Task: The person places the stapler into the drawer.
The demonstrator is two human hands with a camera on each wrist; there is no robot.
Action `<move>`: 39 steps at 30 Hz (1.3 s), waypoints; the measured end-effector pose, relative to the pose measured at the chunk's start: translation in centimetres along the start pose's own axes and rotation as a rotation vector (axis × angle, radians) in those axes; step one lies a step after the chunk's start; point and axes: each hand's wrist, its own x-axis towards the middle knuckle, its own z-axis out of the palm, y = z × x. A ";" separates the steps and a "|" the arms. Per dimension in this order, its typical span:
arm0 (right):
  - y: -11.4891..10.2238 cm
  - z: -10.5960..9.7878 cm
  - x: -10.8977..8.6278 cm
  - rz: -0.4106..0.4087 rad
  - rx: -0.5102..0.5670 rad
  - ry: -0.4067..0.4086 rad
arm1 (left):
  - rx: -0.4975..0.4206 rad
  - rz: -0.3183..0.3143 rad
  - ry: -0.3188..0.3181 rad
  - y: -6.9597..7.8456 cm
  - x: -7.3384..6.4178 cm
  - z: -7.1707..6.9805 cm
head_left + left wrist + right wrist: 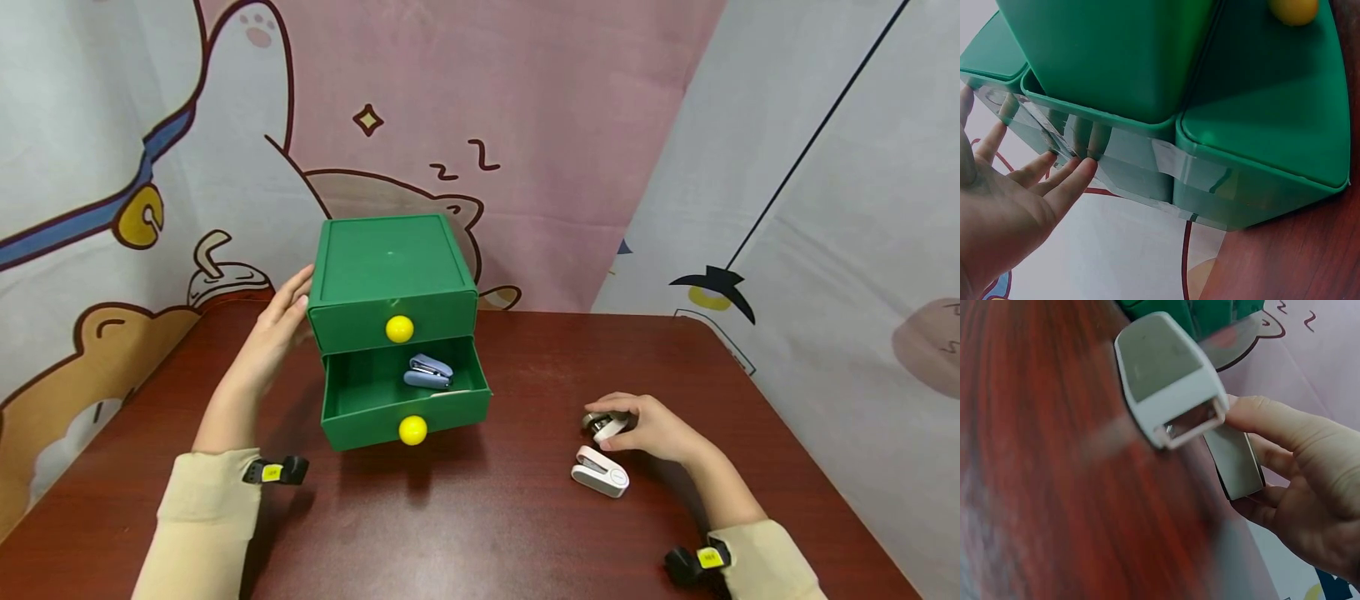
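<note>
A green two-drawer cabinet (392, 258) stands on the table, its lower drawer (360, 425) pulled out. Inside that drawer lies a blue stapler (428, 372). My left hand (272, 333) rests with extended fingers against the cabinet's left side; its fingertips (1088, 167) touch the transparent-taped wall in the left wrist view. On the right, my right hand (651, 427) holds a small white stapler (609, 428) between thumb and fingers, low over the tabletop. Just in front of it lies a pink-and-white stapler (600, 472), which looms large in the right wrist view.
The dark red-brown wooden table (480, 533) carries all of these. A printed curtain (555, 125) hangs behind it and along the sides. Yellow round knobs (412, 430) stick out from the drawer fronts.
</note>
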 end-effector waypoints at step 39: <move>-12.5 1.6 3.0 -0.177 -0.032 0.059 | -0.003 -0.011 0.005 0.0 0.0 0.0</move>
